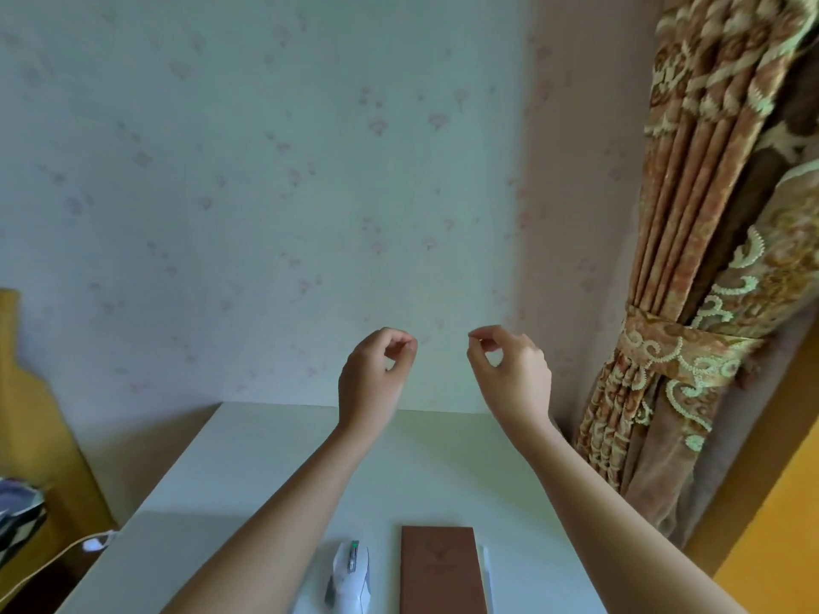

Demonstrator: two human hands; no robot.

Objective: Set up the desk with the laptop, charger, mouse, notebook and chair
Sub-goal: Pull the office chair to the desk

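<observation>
Closest to you, the white mouse (350, 573) sat on the white desk (248, 463) at the bottom edge of the view, partly tucked under your left forearm. Just beside it on the right lay the brown notebook (438, 569), flat, with a pale pen-like thing along its right side that was too thin to tell for sure. Off the desk's left edge a white cable end (95, 544) dangled near the corner, with a striped black-and-white thing (17, 511) and a mustard-yellow panel (31, 392) past that. Beyond the mouse and notebook the desktop was bare all the way to the wall, so loads of room there. The right side was tighter, with the tied-back patterned curtain (691, 303) crowding that corner.

Your left hand (372, 378) and right hand (509, 374) were both raised above the far edge of the desk, close together but apart, each with fingertips pinched to the thumb and nothing visible between them. Mouse and notebook were well behind them, down by your elbows. The floral wallpaper wall (266, 170) filled everything beyond.
</observation>
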